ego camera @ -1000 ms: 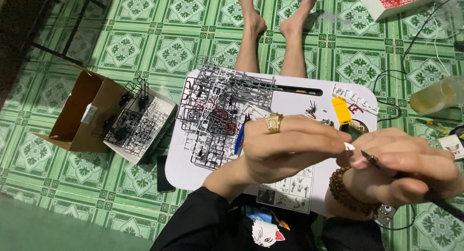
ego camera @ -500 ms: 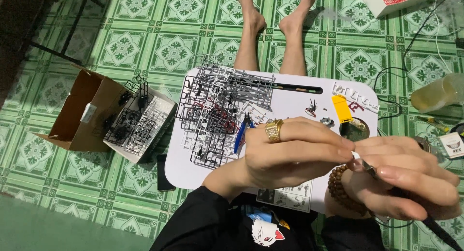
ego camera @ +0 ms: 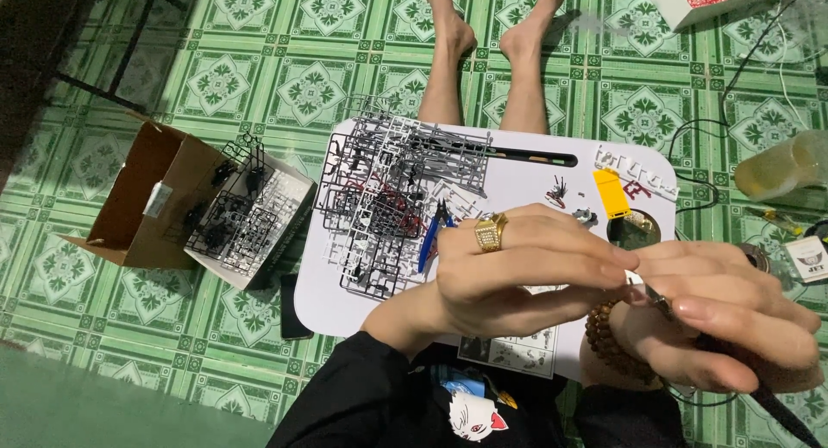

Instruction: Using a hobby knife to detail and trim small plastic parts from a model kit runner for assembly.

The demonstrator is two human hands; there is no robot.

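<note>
Two hands meet near the right, above the white rounded lap table (ego camera: 345, 301). The left hand (ego camera: 526, 271), wearing a gold ring (ego camera: 490, 232), pinches a tiny pale plastic piece (ego camera: 633, 278) at its fingertips. The right hand (ego camera: 724, 319) is closed around a thin dark-handled hobby knife (ego camera: 742, 375), its tip touching that piece. On the table's left half lie grey and black plastic model-part frames (ego camera: 397, 198) with blue-handled nippers (ego camera: 431, 237). Far left on the green tiled floor (ego camera: 259, 68) sits an open cardboard box (ego camera: 138, 198).
</note>
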